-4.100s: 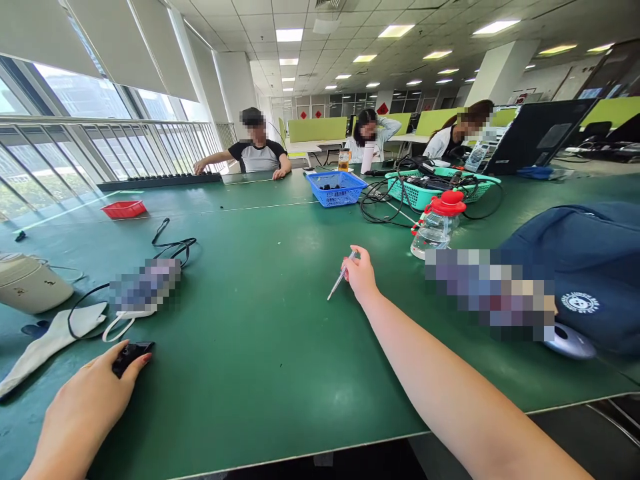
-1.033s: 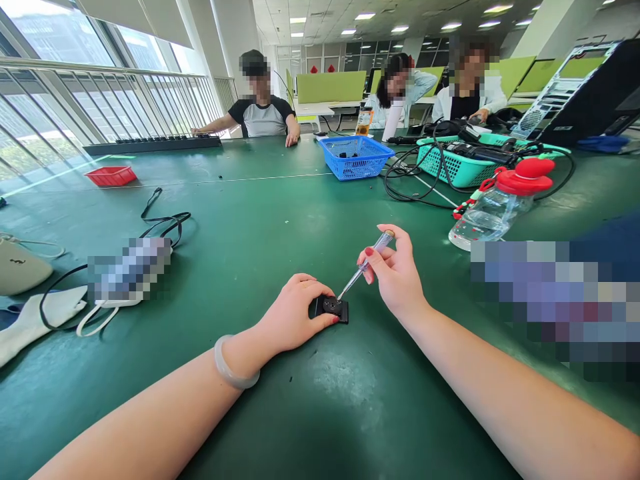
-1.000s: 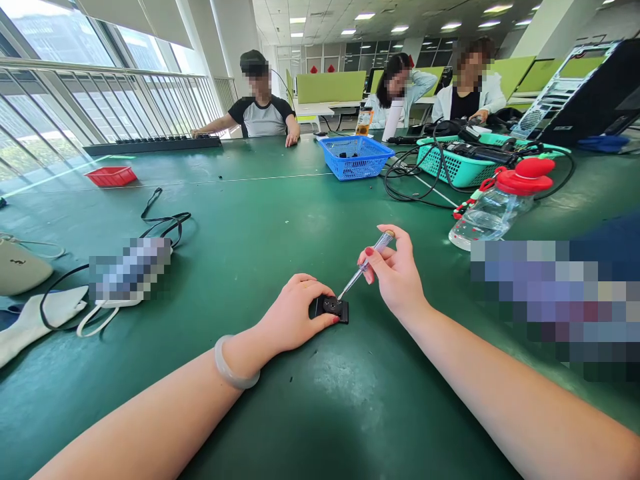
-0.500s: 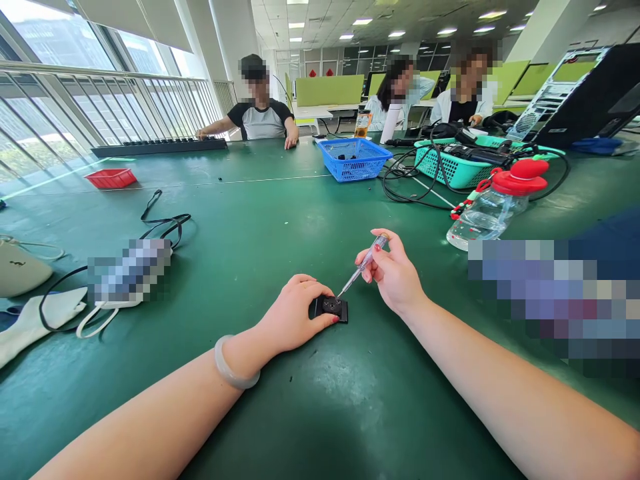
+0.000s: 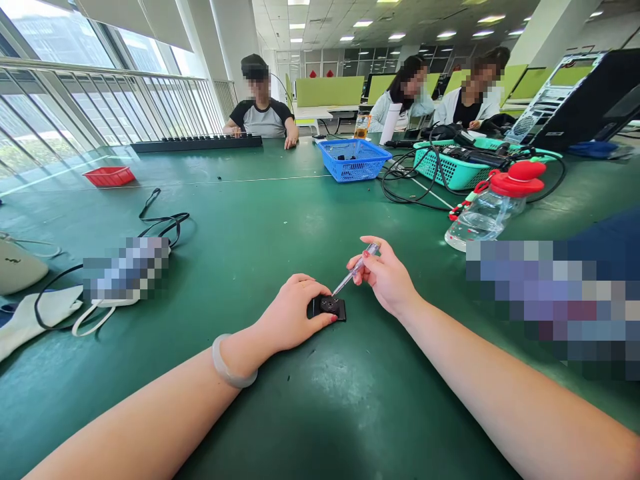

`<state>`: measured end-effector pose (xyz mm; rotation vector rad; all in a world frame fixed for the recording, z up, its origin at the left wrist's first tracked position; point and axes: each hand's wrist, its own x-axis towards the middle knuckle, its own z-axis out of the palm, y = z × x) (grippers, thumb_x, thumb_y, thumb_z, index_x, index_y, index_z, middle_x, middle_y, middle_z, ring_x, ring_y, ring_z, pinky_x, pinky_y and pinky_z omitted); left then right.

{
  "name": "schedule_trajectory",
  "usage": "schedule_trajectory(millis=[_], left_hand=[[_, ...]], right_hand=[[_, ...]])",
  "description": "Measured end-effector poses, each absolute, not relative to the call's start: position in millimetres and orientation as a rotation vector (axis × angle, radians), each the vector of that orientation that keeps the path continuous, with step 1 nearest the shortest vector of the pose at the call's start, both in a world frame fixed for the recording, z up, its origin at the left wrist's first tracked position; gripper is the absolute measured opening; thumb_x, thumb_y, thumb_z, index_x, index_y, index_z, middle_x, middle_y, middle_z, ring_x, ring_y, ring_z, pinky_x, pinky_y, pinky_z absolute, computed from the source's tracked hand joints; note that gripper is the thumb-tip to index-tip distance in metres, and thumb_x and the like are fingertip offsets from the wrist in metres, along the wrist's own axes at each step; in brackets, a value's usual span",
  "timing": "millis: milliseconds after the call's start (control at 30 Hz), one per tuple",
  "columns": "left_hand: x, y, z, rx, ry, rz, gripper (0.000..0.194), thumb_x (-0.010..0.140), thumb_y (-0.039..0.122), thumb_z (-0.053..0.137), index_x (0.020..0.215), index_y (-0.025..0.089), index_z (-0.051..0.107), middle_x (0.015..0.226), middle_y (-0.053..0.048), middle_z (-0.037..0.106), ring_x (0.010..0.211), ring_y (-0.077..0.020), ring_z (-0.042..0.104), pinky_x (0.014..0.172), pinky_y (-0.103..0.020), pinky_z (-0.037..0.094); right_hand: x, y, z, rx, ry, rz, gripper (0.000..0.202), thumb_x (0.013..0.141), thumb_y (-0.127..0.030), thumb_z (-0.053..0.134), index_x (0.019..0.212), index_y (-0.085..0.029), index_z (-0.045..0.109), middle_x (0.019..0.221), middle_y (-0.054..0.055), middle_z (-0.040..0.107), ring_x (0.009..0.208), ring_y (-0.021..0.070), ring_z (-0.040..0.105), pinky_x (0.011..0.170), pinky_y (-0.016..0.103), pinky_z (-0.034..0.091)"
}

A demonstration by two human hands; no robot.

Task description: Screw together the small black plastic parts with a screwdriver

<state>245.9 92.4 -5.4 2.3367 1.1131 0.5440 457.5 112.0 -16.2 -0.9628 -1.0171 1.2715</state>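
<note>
A small black part (image 5: 330, 306) lies on the green table (image 5: 240, 247), near the middle of the view. My left hand (image 5: 299, 312) grips it from the left, thumb at the near side and fingers at the far side. A slim clear screwdriver (image 5: 356, 268) is held in my right hand (image 5: 385, 275). It slants down to the left, its tip at the far edge of the black part. Whether the tip touches the part cannot be made out.
At the back stand a blue basket (image 5: 356, 160), a teal basket (image 5: 455, 167) with cables and a long black rack (image 5: 197, 143). A red-lidded bottle (image 5: 483, 213) is at right, a red tray (image 5: 110, 176) at left. Three people sit beyond.
My right hand and the screwdriver have moved slightly left, the tip shifting along the part's far edge. The black rack at the back has slid right beside a person's hand. My left hand keeps its grip.
</note>
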Motion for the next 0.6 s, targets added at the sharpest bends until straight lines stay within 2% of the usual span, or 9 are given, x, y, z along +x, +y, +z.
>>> schedule_trajectory(millis=[200, 433, 600], left_hand=[[246.0, 92.4, -5.3, 2.345, 1.105, 0.546, 0.024, 0.081, 0.032, 0.073, 0.103, 0.023, 0.069, 0.105, -0.006, 0.073, 0.116, -0.0298, 0.054, 0.102, -0.049, 0.047], [246.3, 92.3, -6.6, 2.364, 1.092, 0.568, 0.024, 0.081, 0.029, 0.070, 0.104, 0.022, 0.068, 0.104, -0.006, 0.072, 0.115, -0.0295, 0.055, 0.101, -0.048, 0.048], [246.4, 92.0, -5.9, 2.369, 1.099, 0.557, 0.027, 0.082, 0.026, 0.065, 0.109, 0.023, 0.067, 0.108, -0.006, 0.072, 0.116, -0.0296, 0.055, 0.102, -0.048, 0.048]], right_hand=[[457.5, 114.5, -19.3, -1.011, -0.904, 1.302, 0.055, 0.069, -0.050, 0.079, 0.106, -0.026, 0.045, 0.066, -0.006, 0.066, 0.048, 0.0104, 0.052, 0.054, 0.029, 0.043], [461.5, 118.3, -24.0, -1.001, -0.883, 1.340, 0.050, 0.072, -0.051, 0.077, 0.102, -0.026, 0.046, 0.068, -0.004, 0.066, 0.050, 0.0124, 0.053, 0.053, 0.030, 0.043], [461.1, 117.8, -22.4, -1.000, -0.822, 1.362, 0.048, 0.071, -0.045, 0.078, 0.101, -0.026, 0.046, 0.067, -0.003, 0.066, 0.052, 0.0128, 0.053, 0.054, 0.030, 0.043]])
